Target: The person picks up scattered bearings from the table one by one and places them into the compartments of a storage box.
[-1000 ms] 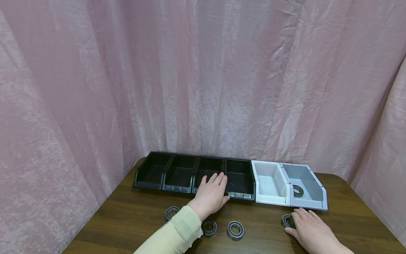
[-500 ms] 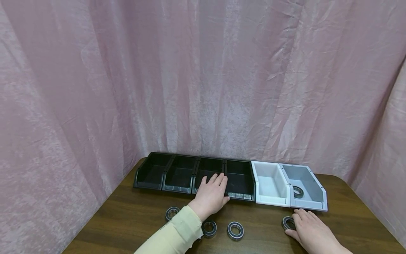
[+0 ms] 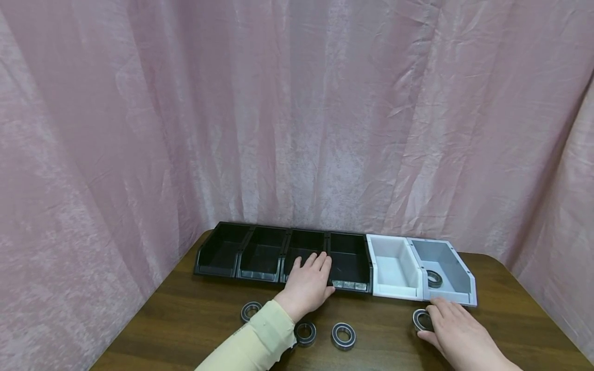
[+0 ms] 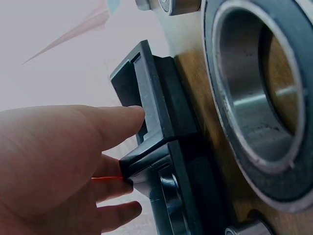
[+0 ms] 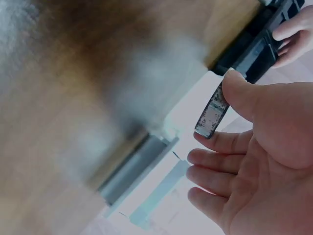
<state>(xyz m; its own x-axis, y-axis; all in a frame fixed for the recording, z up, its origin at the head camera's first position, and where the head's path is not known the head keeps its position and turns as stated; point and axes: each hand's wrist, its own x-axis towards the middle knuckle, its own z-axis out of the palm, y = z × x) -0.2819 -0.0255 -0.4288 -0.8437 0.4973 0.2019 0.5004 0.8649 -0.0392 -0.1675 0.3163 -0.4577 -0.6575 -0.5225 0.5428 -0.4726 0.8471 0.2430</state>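
Note:
My right hand (image 3: 457,330) pinches a ball bearing (image 3: 416,320) between thumb and index finger, in front of the grey bin (image 3: 449,297). In the right wrist view that bearing (image 5: 212,113) appears edge-on, raised off the wooden surface, with the other fingers extended below it. My left hand (image 3: 307,286) lies over the front of the black bins (image 3: 269,275), fingers spread and holding nothing. From the left wrist, its thumb and fingers touch the bin edges (image 4: 154,98). Another bearing (image 3: 434,286) lies inside the grey bin.
A white bin (image 3: 399,294) stands between the black bins and the grey one. On the brown table (image 3: 380,330) lie three more bearings, one (image 3: 335,337) in the middle, another (image 3: 313,336) by the left sleeve, and one (image 3: 244,313) farther left. A pink curtain (image 3: 297,129) hangs behind.
My right hand has lifted the bearing slightly off the table and moved it a little toward the grey bin. The left hand stays where it was.

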